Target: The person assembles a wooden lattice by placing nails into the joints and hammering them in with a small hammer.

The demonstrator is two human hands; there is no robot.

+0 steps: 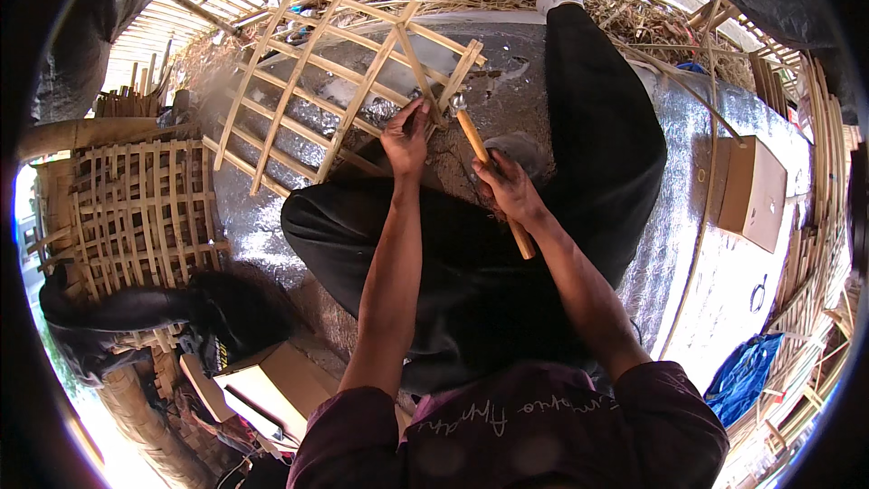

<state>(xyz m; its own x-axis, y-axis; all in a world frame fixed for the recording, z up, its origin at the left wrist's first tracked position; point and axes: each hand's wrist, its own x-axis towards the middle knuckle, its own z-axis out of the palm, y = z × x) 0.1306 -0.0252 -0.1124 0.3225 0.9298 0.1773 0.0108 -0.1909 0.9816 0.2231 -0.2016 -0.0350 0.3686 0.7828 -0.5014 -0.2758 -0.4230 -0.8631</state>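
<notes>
Along the silver mat's (733, 285) far edge, one bamboo lattice (366, 93).
My left hand (405, 140) pinches at its right side; my right hand (509, 188) grips one hammer (472, 132). Two cardboard boxes (753, 192), contents hidden.

The bamboo lattice (364, 93) makes a pale-tan grid, the hammer handle (473, 138) is orange-brown, the trousers (602, 109) black, the shirt (543, 448) dark purple with pale script.

Harsh glare on silvery mat (674, 208), curved edges.
</notes>
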